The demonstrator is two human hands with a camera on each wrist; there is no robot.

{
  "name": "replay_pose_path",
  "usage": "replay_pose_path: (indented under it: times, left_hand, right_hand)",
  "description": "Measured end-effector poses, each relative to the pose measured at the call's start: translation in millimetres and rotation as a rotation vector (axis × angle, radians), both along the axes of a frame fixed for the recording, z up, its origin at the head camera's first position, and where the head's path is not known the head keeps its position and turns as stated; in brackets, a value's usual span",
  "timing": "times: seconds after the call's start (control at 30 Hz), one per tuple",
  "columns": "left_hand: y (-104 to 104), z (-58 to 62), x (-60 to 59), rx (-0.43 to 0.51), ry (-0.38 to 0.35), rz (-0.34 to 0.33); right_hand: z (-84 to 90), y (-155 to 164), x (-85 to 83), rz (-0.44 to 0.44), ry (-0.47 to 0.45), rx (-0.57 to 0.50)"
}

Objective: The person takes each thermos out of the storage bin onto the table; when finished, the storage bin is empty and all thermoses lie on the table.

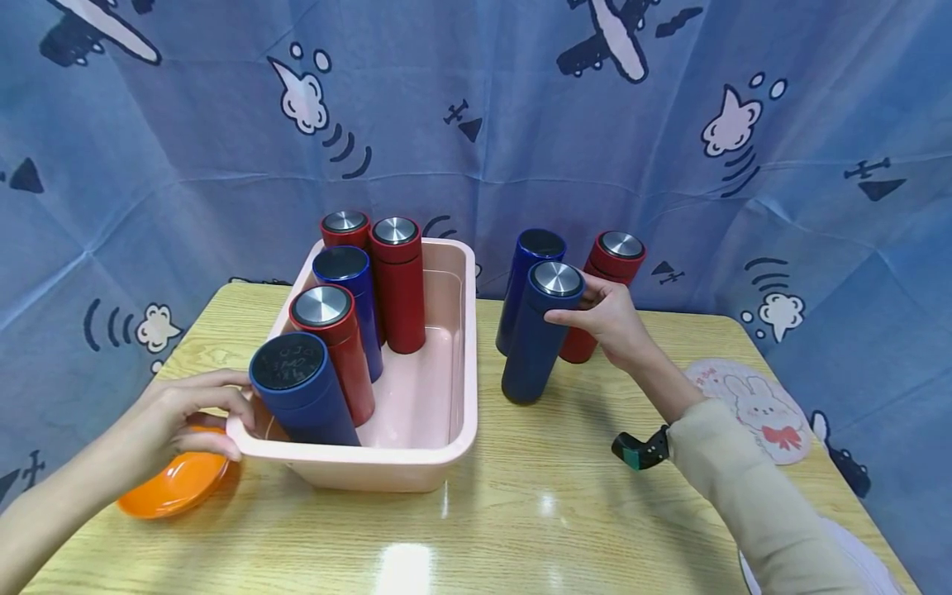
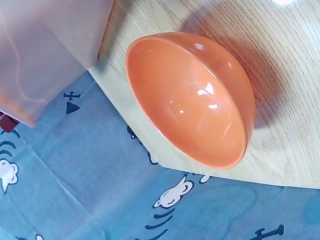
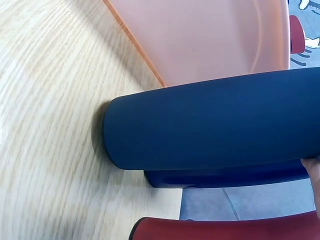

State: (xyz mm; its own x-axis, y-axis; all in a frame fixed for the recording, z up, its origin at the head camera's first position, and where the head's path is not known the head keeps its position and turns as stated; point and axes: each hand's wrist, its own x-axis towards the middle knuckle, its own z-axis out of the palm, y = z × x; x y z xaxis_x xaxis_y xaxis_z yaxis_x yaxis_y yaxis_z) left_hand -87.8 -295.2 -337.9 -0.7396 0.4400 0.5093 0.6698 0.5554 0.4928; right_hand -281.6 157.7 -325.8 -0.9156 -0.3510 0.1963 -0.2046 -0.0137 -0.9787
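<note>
My right hand [image 1: 606,322] grips a matte dark blue thermos bottle [image 1: 537,343] near its silver-topped lid, thumb on the near side. In the right wrist view the same bottle [image 3: 210,122] stretches across the middle, its base at or close to the table. Just behind it stand a glossy blue thermos [image 1: 513,302] and a red thermos [image 1: 577,345]. At the front left corner of a pink plastic bin [image 1: 357,475], my left hand [image 1: 167,417] holds the rim. Inside the bin stand several red and blue thermoses, the nearest a matte blue one [image 1: 305,405].
An orange bowl [image 2: 185,100] sits left of the bin, partly below my left hand. At the right lies a round rabbit-print mat [image 1: 751,405]. A patterned blue curtain [image 1: 476,99] hangs behind the wooden table [image 1: 521,496]. A white item [image 1: 855,554] shows at the lower right.
</note>
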Motion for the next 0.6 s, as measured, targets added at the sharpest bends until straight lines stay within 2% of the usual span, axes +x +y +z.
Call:
replay_pose_path:
  times: [0.2,0.6]
  left_hand:
    - [-0.4,-0.3,0.9,0.005,-0.021,0.009]
    - [-0.7,-0.8,0.8,0.001,0.001,0.013]
  right_hand:
    - [-3.7,-3.1,-1.3,-0.014,-0.013,0.035]
    - [-9.2,-4.2,-2.8,-0.001,-0.015,0.07]
